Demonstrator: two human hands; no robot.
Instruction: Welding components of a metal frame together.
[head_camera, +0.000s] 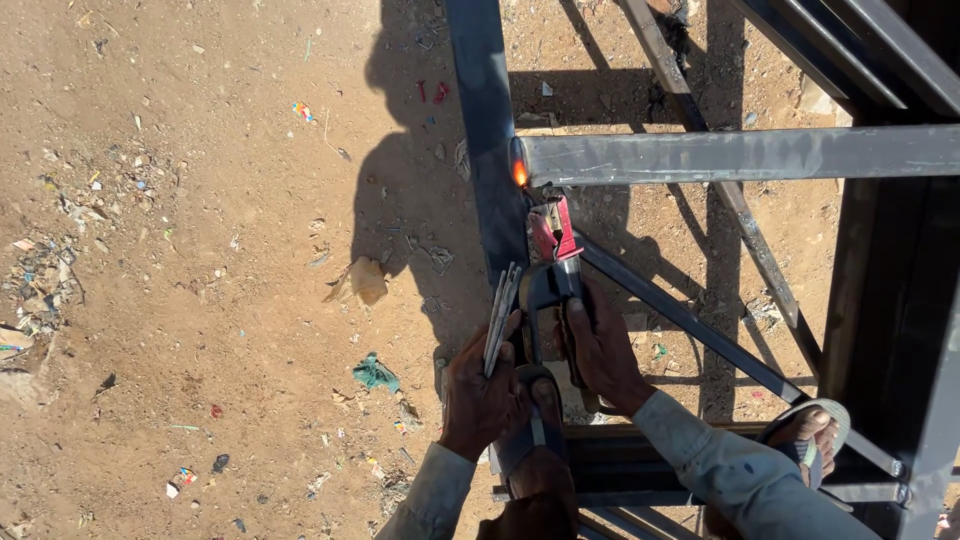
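A: Where is the work in the frame?

B: Just above centre. The horizontal steel bar (740, 155) runs in from the right edge and butts against the upright steel post (485, 130) at top centre. An orange glow (520, 175) sits right at that joint, in full sun.

A: And the hands?

B: Both are low in the middle. The right hand (605, 350) is closed around the handle of the electrode holder (550, 245), whose red clamp points up at the glow. The left hand (480, 385) is closed on a bundle of spare welding rods (500, 315), which stick up beside the holder, and it seems to press against the holder too.

A: How would you do this part well?

B: I'd say keep the tip steady on the seam, brace one hand with the other as here, and move slowly along the joint so the bead fills evenly. The sandalled foot (535, 440) between the wrists rests on the lower frame rails (640, 465), which probably helps balance.

A: Anything else about?

B: Bare dirt ground (200, 250) with scattered litter fills the left, and a second sandalled foot (810, 430) shows at lower right.
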